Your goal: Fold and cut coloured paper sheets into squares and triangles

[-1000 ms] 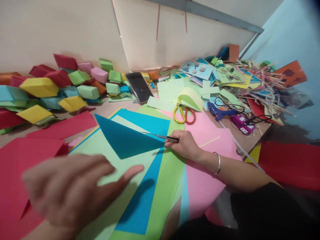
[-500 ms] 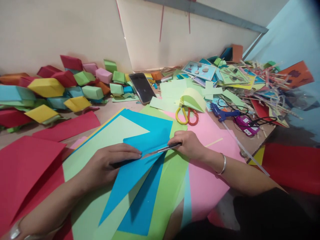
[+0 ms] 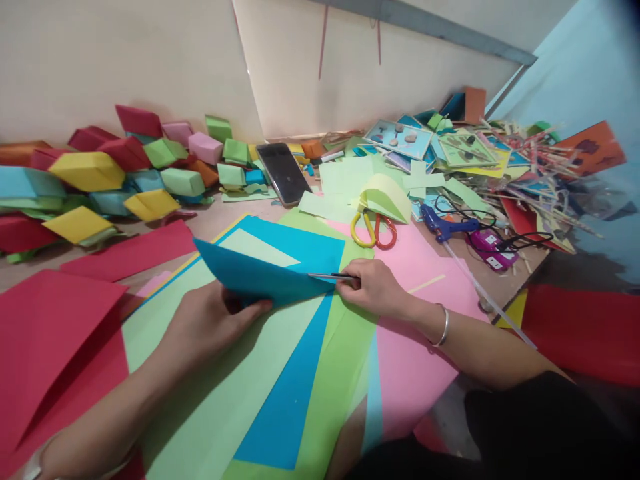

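My left hand (image 3: pixel 210 319) pinches the lower edge of a folded blue paper sheet (image 3: pixel 260 277) and lifts it off the stack of coloured sheets. My right hand (image 3: pixel 373 287) is closed on a thin metal blade (image 3: pixel 327 275), whose tip lies inside the fold of the blue sheet at its right corner. Under both hands lie light green (image 3: pixel 220 393), blue and pink (image 3: pixel 410 360) sheets. A metal bangle is on my right wrist.
Folded paper boxes (image 3: pixel 90 170) in many colours pile up at the back left. A phone (image 3: pixel 283 173) lies by the wall. Yellow and red scissors (image 3: pixel 373 230), a blue glue gun (image 3: pixel 443 225) and a heap of cards and sticks (image 3: pixel 505 167) fill the right. Red sheets (image 3: pixel 55 320) lie at left.
The blue sheet, pressed flat by my left hand half a second ago, is now lifted and folded up again. My left hand moved under its edge; the blade stays in the fold.
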A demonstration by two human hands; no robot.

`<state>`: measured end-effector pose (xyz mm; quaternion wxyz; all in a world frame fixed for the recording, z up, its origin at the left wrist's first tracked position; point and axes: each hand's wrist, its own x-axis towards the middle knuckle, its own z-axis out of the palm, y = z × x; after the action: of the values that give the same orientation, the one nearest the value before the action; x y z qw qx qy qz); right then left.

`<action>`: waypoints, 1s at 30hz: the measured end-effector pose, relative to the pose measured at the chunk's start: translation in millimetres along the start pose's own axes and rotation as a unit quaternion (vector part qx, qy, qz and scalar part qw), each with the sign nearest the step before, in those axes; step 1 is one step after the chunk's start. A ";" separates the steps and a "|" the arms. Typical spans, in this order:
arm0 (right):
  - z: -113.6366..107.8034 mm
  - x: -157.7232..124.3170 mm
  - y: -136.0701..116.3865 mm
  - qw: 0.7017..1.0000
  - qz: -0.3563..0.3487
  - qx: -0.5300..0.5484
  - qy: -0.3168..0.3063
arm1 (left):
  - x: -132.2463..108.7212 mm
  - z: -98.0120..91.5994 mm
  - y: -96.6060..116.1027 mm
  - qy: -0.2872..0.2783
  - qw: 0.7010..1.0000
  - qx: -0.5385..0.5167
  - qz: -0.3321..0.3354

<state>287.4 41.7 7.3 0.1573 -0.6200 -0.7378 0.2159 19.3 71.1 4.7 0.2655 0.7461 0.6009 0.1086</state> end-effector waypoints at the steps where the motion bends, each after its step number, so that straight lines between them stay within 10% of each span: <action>1: 0.3 0.2 -2.9 1.000 0.018 -0.014 0.001 | -0.8 -1.0 5.7 0.004 1.000 0.017 -0.025; 15: -0.1 6.1 -7.6 0.992 0.114 -0.051 -0.013 | -2.2 9.6 11.1 0.128 0.990 -0.049 -0.033; 21: -1.0 5.4 -5.1 0.994 0.109 -0.005 -0.002 | -2.4 14.6 -4.0 0.182 0.956 0.114 0.197; 25: 0.0 4.0 -5.0 0.995 0.093 0.046 0.012 | -2.2 17.0 4.0 0.111 0.886 0.190 0.407; 30: -0.6 5.2 -5.4 0.994 0.102 0.047 0.002 | 0.3 26.5 36.9 0.057 0.823 0.384 0.415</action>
<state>282.1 46.1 10.4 0.1651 -0.6842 -0.6595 0.2641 63.1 59.4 1.9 -0.1473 0.9591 0.2415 0.0115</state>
